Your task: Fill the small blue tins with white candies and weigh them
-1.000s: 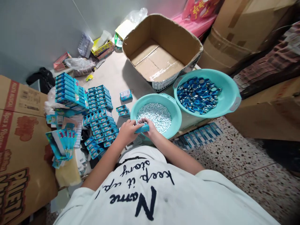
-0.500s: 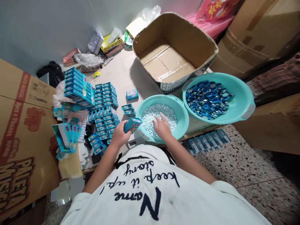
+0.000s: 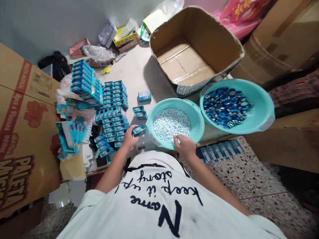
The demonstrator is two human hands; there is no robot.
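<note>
My left hand (image 3: pixel 131 138) grips a small blue box (image 3: pixel 139 130) with a round opening in its top, held just left of the turquoise basin (image 3: pixel 196 114). Small pale-blue pellets (image 3: pixel 169 124), candy-like in look, fill the bottom of that basin. Over its near right rim, my right hand (image 3: pixel 185 145) has its fingers curled together; whatever they hold is hidden. Two more small boxes (image 3: pixel 140 113) stand between the basin and rows of matching boxes (image 3: pixel 114 109). Another box (image 3: pixel 144 96) lies farther back.
A second turquoise basin (image 3: pixel 261 106) holds blue and silver discs (image 3: pixel 226 104). Behind stands an open cardboard box (image 3: pixel 199 46). Stacked blue boxes (image 3: pixel 83 81) and flat cartons (image 3: pixel 72 136) crowd the left. A large carton (image 3: pixel 22 132) borders the table there. Plastic bags lie by the wall.
My right hand has drawn back from the pellets to the near rim, its spread fingers now curled together. The box in my left hand has moved slightly away from the basin, its round opening now showing.
</note>
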